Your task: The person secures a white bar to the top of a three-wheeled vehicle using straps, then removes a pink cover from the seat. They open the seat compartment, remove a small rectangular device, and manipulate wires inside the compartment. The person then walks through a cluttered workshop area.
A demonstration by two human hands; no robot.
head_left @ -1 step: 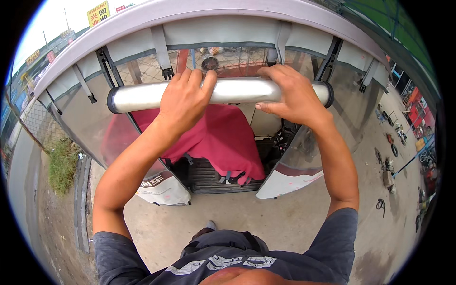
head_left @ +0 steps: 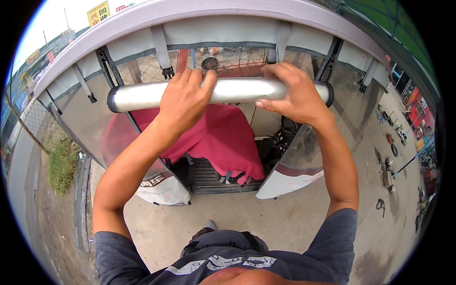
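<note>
A silvery-white roll (head_left: 237,90) with black-edged ends runs level across the opening of a covered vehicle. It looks like a rolled-up sheet or curtain, though its exact kind is unclear. My left hand (head_left: 186,97) lies over its left half, fingers curled over the far side. Toward the right end, my right hand (head_left: 295,97) grips it with the fingers behind and the thumb in front. Straps with black buckles (head_left: 168,72) hang from the pale canopy edge (head_left: 223,28) beyond the roll. Below it, a dark red cloth (head_left: 228,137) drapes inside the vehicle.
Clear side panels with white lower flaps (head_left: 164,192) flank the opening, above a ribbed black floor mat (head_left: 209,178). A green bush (head_left: 61,166) grows on the left by the road. Scattered parts and a black tyre (head_left: 394,150) lie on the ground at right.
My right hand has shifted slightly, its knuckles a little higher and its fingertips a touch further right. The left hand and the roll stay in place.
</note>
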